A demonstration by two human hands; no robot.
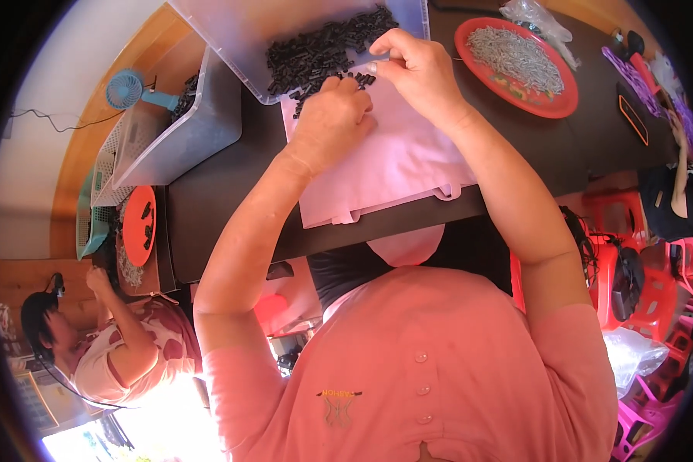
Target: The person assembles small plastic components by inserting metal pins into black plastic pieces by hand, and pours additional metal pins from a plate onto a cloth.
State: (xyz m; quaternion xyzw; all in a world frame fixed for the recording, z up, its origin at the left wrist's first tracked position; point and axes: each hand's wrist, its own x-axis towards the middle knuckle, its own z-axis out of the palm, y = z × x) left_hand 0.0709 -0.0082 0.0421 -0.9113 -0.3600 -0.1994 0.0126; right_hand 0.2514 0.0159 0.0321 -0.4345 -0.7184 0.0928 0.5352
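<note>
My left hand rests with curled fingers over small black plastic pieces at the far end of a pink cloth. Its fingertips are hidden, so what it grips does not show. My right hand hovers just right of it, by the rim of a clear plastic bin. Thumb and forefinger there stand apart, with nothing visible between them. A heap of black pieces lies in the bin, and several more are scattered on the cloth near both hands.
At the right, a red tray holds many small silvery metal pieces. A second clear bin and a blue fan stand left. Another person sits at the lower left near a red plate. A dark phone lies far right.
</note>
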